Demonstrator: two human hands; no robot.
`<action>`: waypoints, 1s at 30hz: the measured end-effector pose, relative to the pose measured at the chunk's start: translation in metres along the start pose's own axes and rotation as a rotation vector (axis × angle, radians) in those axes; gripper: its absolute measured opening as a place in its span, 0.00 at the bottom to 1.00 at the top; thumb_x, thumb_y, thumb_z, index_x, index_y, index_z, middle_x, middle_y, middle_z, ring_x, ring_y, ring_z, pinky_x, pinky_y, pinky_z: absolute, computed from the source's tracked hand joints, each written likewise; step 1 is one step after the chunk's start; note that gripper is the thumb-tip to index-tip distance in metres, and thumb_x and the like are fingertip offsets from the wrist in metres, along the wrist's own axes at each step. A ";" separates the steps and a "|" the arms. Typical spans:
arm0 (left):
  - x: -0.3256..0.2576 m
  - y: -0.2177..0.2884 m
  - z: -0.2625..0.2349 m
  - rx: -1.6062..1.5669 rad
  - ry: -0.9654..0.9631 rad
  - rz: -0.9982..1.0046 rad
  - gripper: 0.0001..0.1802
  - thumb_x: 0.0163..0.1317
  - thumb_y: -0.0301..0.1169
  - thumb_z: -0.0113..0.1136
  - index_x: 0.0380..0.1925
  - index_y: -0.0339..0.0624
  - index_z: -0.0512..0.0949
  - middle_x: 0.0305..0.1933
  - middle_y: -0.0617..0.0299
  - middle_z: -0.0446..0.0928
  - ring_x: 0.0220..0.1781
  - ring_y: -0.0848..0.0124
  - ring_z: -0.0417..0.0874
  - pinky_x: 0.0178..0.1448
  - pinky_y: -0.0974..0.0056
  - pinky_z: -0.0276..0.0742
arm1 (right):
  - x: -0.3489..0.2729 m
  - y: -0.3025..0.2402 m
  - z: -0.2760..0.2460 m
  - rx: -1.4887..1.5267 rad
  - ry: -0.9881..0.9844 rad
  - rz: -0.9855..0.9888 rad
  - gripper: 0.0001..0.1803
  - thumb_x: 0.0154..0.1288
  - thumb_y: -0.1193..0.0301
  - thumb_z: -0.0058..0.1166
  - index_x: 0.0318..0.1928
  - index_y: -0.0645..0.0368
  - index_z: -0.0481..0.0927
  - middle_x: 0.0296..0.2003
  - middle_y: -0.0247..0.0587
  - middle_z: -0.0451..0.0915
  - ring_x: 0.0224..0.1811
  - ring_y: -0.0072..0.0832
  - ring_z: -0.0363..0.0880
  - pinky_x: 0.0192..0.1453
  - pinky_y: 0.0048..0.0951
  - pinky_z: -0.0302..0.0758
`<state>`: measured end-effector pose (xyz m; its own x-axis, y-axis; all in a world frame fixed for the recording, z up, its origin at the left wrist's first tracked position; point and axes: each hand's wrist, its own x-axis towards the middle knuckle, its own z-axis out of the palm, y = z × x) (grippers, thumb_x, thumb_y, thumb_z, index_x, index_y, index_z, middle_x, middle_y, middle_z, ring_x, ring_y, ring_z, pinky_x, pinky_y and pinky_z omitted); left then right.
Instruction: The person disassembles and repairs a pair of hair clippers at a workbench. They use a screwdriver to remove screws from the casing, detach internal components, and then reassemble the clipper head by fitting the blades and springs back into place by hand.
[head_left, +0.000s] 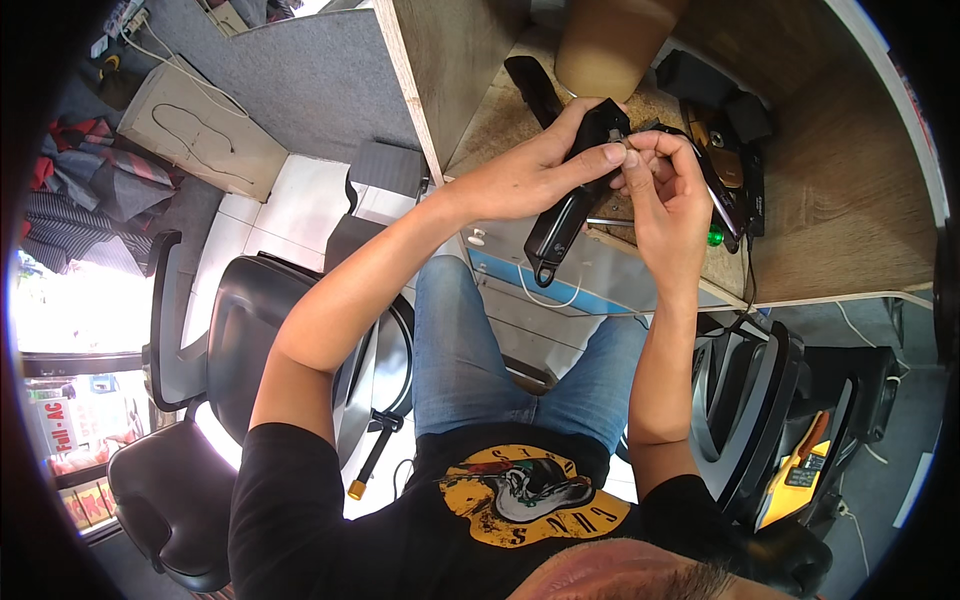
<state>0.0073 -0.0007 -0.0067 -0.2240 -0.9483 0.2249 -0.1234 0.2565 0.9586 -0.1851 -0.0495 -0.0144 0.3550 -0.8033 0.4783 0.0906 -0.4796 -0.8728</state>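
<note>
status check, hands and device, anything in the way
Left hand gripping black handheld device; right hand at its far end; tan cylinder beyond, apparently not blocking.

Black clipper (563, 222), blue jeans (455, 345)

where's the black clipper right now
In the head view, the black clipper sits above and right of centre, in the left hand, the right hand at its upper end.
</note>
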 end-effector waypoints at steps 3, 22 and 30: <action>0.000 0.001 0.001 -0.006 0.003 0.005 0.49 0.84 0.58 0.52 0.85 0.31 0.47 0.74 0.39 0.71 0.82 0.57 0.70 0.84 0.58 0.63 | 0.000 -0.001 0.000 -0.012 -0.005 0.012 0.07 0.79 0.78 0.65 0.52 0.66 0.82 0.37 0.31 0.81 0.36 0.16 0.82 0.42 0.20 0.80; 0.000 -0.006 0.002 -0.004 0.061 0.033 0.33 0.87 0.48 0.53 0.82 0.47 0.59 0.68 0.55 0.76 0.69 0.69 0.78 0.73 0.63 0.74 | 0.001 -0.002 0.001 0.004 -0.002 0.020 0.08 0.78 0.78 0.65 0.51 0.66 0.82 0.36 0.32 0.83 0.35 0.15 0.82 0.41 0.20 0.80; 0.001 -0.008 0.002 0.015 0.077 0.072 0.31 0.87 0.49 0.51 0.80 0.47 0.61 0.67 0.54 0.76 0.68 0.70 0.78 0.71 0.63 0.75 | 0.001 -0.007 0.000 -0.007 0.000 0.056 0.09 0.78 0.78 0.65 0.53 0.67 0.82 0.37 0.34 0.87 0.35 0.15 0.83 0.41 0.20 0.81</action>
<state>0.0057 -0.0033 -0.0143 -0.1580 -0.9387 0.3065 -0.1244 0.3269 0.9369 -0.1848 -0.0473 -0.0079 0.3592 -0.8289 0.4288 0.0637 -0.4366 -0.8974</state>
